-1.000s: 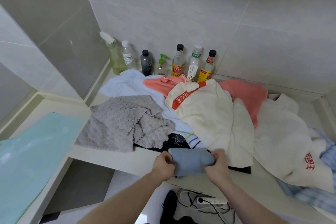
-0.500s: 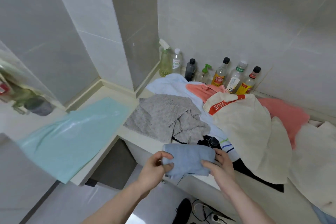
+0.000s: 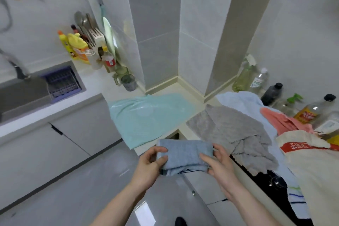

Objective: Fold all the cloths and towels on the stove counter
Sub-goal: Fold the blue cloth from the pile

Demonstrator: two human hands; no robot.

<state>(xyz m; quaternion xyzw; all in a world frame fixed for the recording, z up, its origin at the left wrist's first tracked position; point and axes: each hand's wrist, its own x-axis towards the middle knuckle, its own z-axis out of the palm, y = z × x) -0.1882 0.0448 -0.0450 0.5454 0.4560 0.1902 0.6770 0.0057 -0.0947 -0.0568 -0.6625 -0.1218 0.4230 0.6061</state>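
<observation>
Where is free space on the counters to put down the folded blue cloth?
The folded blue cloth could probably go on the mint-green mat, which lies bare between the tiled wall corner and the grey textured towel. The pale counter strip beside the sink basket is also free. The stove side is crowded with unfolded towels.

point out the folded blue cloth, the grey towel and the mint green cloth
folded blue cloth [image 3: 185, 155], head view, on its flat top face between the hands
grey textured towel [image 3: 229, 126], head view, on its spread-out middle
mint green cloth [image 3: 146, 115], head view, on its flat centre
</observation>
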